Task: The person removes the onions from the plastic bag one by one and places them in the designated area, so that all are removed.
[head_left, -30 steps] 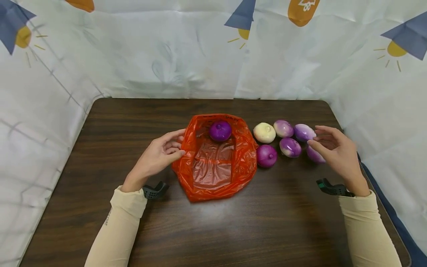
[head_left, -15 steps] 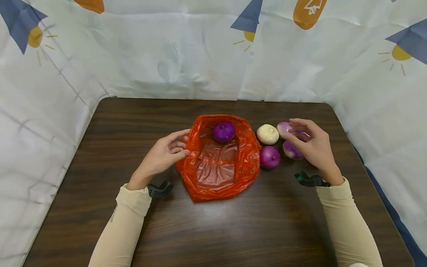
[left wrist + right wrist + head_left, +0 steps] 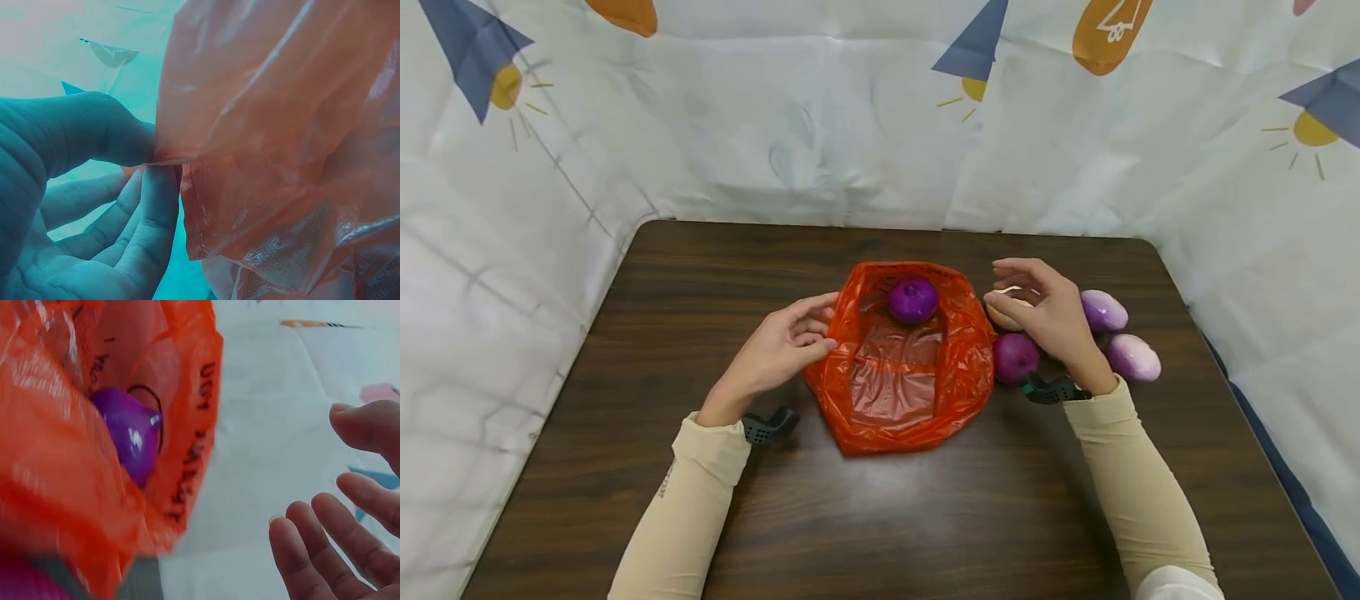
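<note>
My left hand [image 3: 778,350] pinches the left edge of a red plastic bag [image 3: 891,440] between thumb and fingers; the left wrist view shows the thin film [image 3: 250,106] caught at the fingertips. The bag's mouth gapes, and a glossy purple onion [image 3: 913,300] sits inside it. To the right, my right hand [image 3: 1048,312] hovers with bent, spread fingers over a cream-white onion [image 3: 1002,320], partly hiding it. Nothing lies between the fingers [image 3: 290,550] in the right wrist view. Beside the bag rests another purple onion [image 3: 1015,358].
Two purple-and-white onions [image 3: 1103,311] lie right of my right hand; others in that group are hidden behind it. The dark wooden table [image 3: 880,533] is bordered by white printed sheets [image 3: 865,133] at the back and sides.
My right hand has moved left across the onions, from the far-right ones to the cream-white one. My left hand keeps its hold on the bag. The head view has shifted slightly.
</note>
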`<state>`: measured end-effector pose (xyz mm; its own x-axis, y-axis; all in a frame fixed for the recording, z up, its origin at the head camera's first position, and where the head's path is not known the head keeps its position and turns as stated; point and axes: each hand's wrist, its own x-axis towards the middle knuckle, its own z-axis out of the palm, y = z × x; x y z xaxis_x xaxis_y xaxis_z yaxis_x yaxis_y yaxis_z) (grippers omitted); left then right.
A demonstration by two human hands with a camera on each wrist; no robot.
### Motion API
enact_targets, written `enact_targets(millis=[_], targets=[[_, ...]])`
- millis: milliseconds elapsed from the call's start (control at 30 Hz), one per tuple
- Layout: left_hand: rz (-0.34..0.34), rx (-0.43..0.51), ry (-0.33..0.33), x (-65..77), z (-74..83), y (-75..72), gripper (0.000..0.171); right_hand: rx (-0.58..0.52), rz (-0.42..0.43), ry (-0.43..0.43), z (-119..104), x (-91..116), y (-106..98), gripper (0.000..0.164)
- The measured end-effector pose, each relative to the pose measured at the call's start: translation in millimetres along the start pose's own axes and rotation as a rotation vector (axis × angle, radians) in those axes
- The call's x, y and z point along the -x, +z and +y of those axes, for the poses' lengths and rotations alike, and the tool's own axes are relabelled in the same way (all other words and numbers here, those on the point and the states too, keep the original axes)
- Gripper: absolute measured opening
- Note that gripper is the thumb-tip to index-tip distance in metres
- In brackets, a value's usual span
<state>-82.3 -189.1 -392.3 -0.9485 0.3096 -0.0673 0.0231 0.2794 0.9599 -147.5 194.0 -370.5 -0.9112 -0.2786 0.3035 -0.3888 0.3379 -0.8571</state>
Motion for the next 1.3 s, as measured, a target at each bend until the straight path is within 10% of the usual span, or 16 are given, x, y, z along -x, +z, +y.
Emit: enact_targets(millis=[1300], targets=[[-0.004, 0.026, 0.014, -1.7, -1.3, 1.8, 0.064, 0.353, -0.396, 0.105, 13, -57, 71, 0.053]])
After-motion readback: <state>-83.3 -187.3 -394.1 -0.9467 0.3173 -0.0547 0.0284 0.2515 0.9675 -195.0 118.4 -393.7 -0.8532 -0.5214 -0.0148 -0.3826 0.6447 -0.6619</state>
